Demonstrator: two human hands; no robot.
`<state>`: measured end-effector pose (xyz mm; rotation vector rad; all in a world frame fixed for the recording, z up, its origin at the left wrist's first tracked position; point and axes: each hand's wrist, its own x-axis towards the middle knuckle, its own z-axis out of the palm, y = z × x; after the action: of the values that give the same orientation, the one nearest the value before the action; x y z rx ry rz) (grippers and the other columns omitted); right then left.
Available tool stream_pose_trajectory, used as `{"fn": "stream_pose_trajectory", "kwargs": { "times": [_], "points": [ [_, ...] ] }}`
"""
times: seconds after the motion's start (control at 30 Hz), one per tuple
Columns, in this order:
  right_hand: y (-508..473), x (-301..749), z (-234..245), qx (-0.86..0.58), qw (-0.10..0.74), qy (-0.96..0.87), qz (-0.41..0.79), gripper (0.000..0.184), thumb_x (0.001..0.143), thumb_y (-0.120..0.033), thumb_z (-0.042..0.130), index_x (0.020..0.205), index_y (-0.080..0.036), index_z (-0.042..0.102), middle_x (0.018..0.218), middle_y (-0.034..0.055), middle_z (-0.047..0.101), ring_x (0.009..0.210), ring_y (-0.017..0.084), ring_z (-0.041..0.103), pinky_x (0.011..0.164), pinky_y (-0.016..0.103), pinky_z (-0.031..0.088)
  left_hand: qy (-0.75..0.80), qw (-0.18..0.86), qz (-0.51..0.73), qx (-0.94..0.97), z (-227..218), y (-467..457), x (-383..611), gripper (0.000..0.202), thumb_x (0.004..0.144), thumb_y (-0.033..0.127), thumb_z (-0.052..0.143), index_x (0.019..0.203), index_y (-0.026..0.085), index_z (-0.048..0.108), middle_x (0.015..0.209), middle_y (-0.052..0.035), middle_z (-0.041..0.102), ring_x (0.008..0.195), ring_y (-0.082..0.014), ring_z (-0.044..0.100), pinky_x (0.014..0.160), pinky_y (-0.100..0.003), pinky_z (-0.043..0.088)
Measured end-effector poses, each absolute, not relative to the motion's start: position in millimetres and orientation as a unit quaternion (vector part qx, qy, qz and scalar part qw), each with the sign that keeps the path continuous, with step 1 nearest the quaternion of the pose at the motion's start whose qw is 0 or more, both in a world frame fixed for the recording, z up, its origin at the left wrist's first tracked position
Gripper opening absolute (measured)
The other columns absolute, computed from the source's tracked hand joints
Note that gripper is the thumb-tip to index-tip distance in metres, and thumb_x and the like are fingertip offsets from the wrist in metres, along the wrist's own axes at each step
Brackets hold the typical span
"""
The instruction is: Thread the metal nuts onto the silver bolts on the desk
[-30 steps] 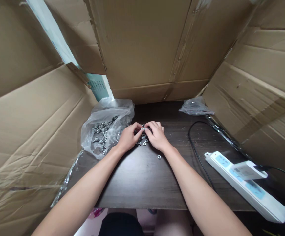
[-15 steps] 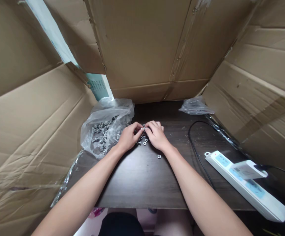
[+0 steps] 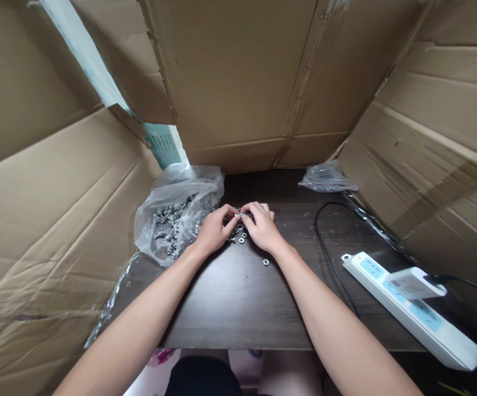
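Between my two hands is a small shiny bolt [image 3: 240,215], pinched at its ends by the fingertips. My left hand [image 3: 217,228] is closed, thumb against forefinger, on the left end. From the other side my right hand [image 3: 261,225] grips the right end, its remaining fingers curled. Whether a nut sits on the bolt is too small to tell. Under and just below the hands lie several loose nuts [image 3: 242,240] and a bolt [image 3: 232,240], partly hidden by the fingers. One nut [image 3: 266,262] lies apart, near my right wrist.
Left of my hands, an open clear plastic bag [image 3: 145,234] holds many bolts. Another plastic bag [image 3: 327,179] lies at the back right. A white power strip [image 3: 411,313] with a plugged-in adapter and a black cable [image 3: 316,225] occupy the right side. Cardboard walls [image 3: 242,71] enclose the dark table [image 3: 238,308].
Both hands stay in nearly the same place, with slight finger movement around the bolt. The view has shifted very slightly.
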<state>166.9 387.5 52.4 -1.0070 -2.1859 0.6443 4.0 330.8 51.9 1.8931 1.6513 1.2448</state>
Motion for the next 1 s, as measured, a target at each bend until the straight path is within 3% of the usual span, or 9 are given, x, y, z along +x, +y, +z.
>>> {"fn": "stream_pose_trajectory", "kwargs": {
  "times": [0.77, 1.0],
  "points": [
    [388.0, 165.9, 52.7, -0.394, 0.301, -0.835, 0.239, 0.016, 0.1, -0.027, 0.047, 0.094, -0.023, 0.061, 0.114, 0.0057, 0.066, 0.113, 0.028, 0.048, 0.096, 0.045, 0.034, 0.576, 0.164, 0.435, 0.672, 52.0, 330.7, 5.0, 0.012, 0.095, 0.029, 0.059, 0.096, 0.019, 0.064, 0.087, -0.0022, 0.071, 0.08, -0.0167, 0.066, 0.069, -0.027, 0.047],
    [386.6, 167.9, 53.9, -0.385, 0.317, -0.832, 0.242, 0.012, 0.094, -0.024, 0.052, 0.102, -0.024, 0.061, 0.114, 0.0068, 0.066, 0.114, 0.028, 0.049, 0.098, 0.045, 0.035, 0.582, 0.161, 0.437, 0.667, 51.5, 330.7, 3.9, 0.012, 0.095, 0.03, 0.059, 0.096, 0.02, 0.064, 0.088, -0.0026, 0.072, 0.081, -0.0174, 0.066, 0.07, -0.027, 0.047]
  ]
}}
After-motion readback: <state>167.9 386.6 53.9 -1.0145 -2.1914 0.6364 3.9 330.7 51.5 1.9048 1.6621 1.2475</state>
